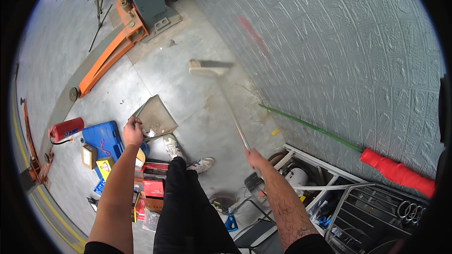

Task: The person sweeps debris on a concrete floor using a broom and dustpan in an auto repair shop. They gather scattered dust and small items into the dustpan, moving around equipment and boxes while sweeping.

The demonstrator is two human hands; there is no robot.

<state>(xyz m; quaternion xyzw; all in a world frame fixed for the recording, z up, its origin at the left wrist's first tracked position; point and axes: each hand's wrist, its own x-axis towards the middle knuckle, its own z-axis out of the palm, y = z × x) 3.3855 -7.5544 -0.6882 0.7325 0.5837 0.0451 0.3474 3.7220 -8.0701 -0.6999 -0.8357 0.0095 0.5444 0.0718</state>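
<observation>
My right hand (256, 158) is closed around the pale stick of a broom (237, 124), reaching away from me. The broom's light head with dark bristles (208, 68) is out over the floor near the wall, slightly blurred; whether it touches the floor I cannot tell. In my left hand (133, 133), fingers curled, is the handle of a dustpan, mostly hidden by the hand. The grey-brown dustpan (159, 114) lies open toward the right, just ahead of my shoes, with light debris near its back edge.
An orange lift arm (104, 63) and grey post (145, 0) stand ahead left. A fire extinguisher (67, 129), blue case (106, 136) and several boxes lie left. A quilted wall (320, 56), green pole (313, 126) and metal rack (372, 211) are on the right.
</observation>
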